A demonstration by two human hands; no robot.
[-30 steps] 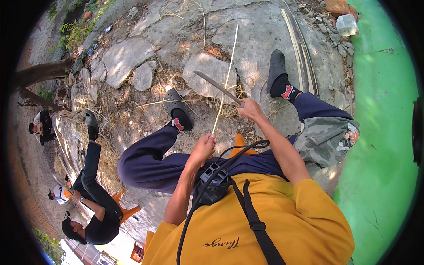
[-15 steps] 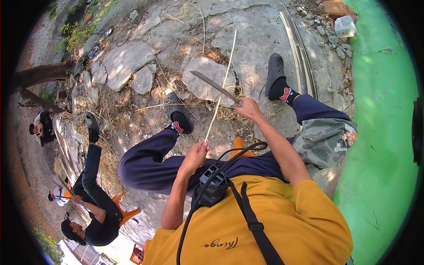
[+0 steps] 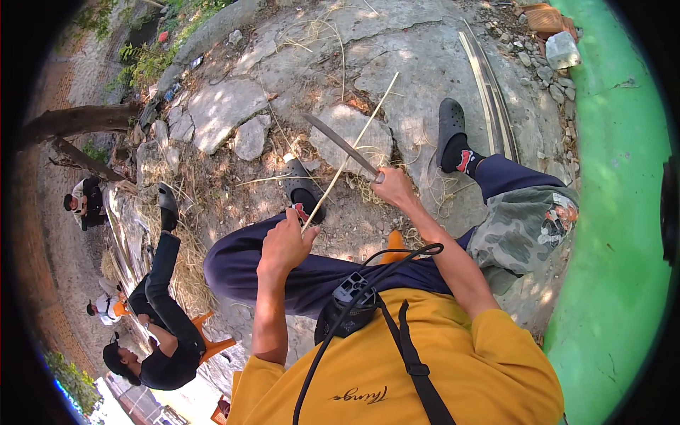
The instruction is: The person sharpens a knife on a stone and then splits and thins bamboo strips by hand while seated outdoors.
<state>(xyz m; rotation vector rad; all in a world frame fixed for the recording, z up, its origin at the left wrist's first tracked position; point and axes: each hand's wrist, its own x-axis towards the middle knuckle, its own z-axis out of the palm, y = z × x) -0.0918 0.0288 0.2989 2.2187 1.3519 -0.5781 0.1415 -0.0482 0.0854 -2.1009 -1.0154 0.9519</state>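
My right hand [image 3: 394,188] is closed around the handle of a long machete [image 3: 336,137], whose dark blade points away and to the left. A thin, pale strip of split bamboo [image 3: 366,125] slants up to the right from my left hand [image 3: 285,244], which grips its near end above my left thigh. The blade crosses the strip about midway along it; whether the edge touches it I cannot tell.
Cracked concrete slabs [image 3: 227,110] and dry shavings lie around my feet. Long bamboo strips [image 3: 489,99] rest beyond my right foot, near a green surface [image 3: 609,212]. At left a person in black [image 3: 166,358] sits on an orange stool [image 3: 216,346]; others sit farther off.
My left hand has moved left and forward with the bamboo strip, which now slants more to the right. The machete stays across it, nearly in place. The whole view has shifted slightly.
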